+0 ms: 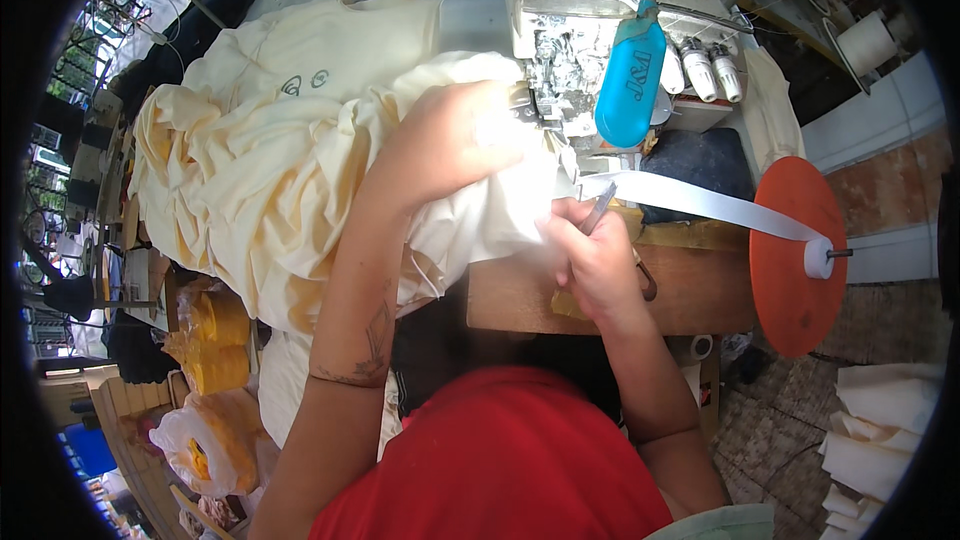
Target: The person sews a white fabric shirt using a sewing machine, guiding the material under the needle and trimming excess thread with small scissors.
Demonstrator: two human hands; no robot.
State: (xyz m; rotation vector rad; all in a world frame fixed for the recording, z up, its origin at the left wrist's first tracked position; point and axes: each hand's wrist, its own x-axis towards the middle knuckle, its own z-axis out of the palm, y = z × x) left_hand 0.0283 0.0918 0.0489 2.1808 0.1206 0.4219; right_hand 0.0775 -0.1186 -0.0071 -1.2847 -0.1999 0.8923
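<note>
Pale cream cotton fabric [270, 180], crumpled and bunched, spread over table left of sewing head, edge tucked at needle. Slim metal tweezers [597, 210] tilted upright. White flat tape strip [700, 202] stretched taut toward right.

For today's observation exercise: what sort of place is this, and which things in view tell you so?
Most likely a garment sewing workshop. An industrial sewing machine stands on the table, the left hand presses cream fabric at its needle, white tape feeds from an orange reel, and large thread cones stand behind.
</note>
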